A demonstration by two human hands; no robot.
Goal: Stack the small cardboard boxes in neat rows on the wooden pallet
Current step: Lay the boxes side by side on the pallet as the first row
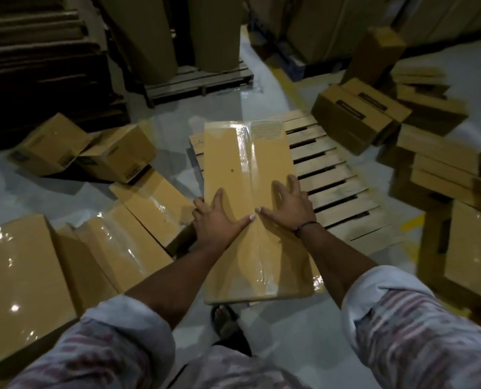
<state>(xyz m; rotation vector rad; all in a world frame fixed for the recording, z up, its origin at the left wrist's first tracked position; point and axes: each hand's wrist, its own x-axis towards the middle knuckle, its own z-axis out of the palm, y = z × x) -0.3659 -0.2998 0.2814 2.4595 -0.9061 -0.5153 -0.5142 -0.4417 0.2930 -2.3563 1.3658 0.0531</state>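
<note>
A long, flat brown cardboard box (pixel 250 209) sealed with clear tape lies along the left side of the slatted wooden pallet (pixel 337 186), its near end overhanging the grey floor (pixel 290 332). The left hand (pixel 219 220) and right hand (pixel 290 206) rest flat on its top, fingers (pixel 292 183) spread, thumbs nearly touching over the taped seam. More brown cardboard boxes (pixel 354 116) lie scattered around.

Wooden pallet (pixel 337 189) on grey floor (pixel 160 113), long taped box (pixel 250 169) lying on its left side
</note>
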